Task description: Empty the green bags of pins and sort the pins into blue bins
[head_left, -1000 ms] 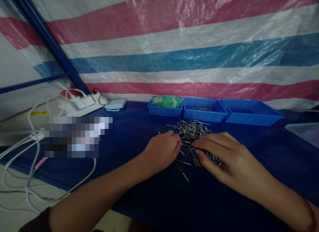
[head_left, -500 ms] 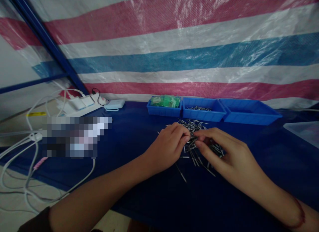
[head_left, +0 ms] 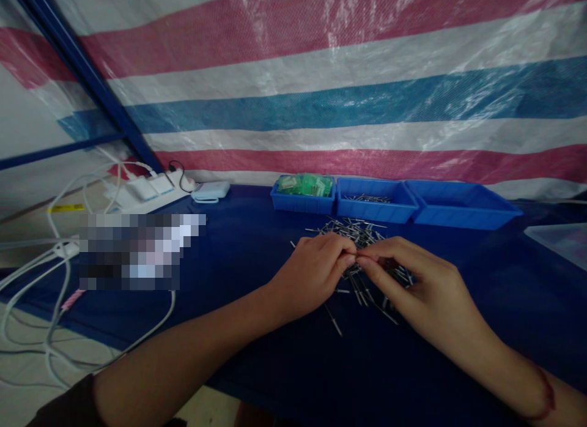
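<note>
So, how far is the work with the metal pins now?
A few pins already lie in the middle blue tray. The left hand and right hand meet fingertip to fingertip over the pin pile; what they pinch is too small to tell. Most of the pile remains on the blue table.

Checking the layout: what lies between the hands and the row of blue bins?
In the head view, the pile of metal pins lies there on the blue cloth, between both hands and the blue bins.

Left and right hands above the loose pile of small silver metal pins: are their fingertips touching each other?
Touching. The head view shows the left hand and right hand meeting fingertip to fingertip, no gap visible, just over the pile of small silver metal pins.
</note>
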`<state>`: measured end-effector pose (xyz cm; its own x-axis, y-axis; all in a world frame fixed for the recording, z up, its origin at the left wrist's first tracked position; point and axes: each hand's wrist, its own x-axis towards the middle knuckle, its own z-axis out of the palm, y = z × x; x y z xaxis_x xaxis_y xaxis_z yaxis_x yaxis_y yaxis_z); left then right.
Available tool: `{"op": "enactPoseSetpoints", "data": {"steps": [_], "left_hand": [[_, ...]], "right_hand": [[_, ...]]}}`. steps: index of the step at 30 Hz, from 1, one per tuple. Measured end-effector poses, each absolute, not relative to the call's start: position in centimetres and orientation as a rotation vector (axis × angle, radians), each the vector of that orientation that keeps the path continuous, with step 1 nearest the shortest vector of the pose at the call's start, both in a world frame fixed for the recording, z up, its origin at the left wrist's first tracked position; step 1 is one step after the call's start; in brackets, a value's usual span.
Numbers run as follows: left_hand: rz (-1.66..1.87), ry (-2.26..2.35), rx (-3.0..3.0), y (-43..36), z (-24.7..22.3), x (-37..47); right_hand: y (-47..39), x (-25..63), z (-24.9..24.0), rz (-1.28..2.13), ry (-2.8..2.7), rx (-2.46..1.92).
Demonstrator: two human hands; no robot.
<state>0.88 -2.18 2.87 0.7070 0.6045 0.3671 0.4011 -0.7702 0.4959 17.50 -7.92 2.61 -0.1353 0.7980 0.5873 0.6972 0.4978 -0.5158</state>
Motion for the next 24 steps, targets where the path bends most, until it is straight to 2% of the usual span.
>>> {"op": "enactPoseSetpoints", "data": {"steps": [10,14,24], "left_hand": [[0.698,0.87,2.525,-2.12,2.34,0.72],[0.785,0.927,2.594,-2.24,2.14,0.48],[0.822,0.741,2.502,-2.51,3.1,0.84]], "right_hand": [[-7.79,17.65,2.58,0.102,-1.834,-1.276],[-7.8,17.57,2.7,0.11,-1.817,-1.281],[-8.14,17.36,2.69,0.216,-1.742,-1.256]]}}
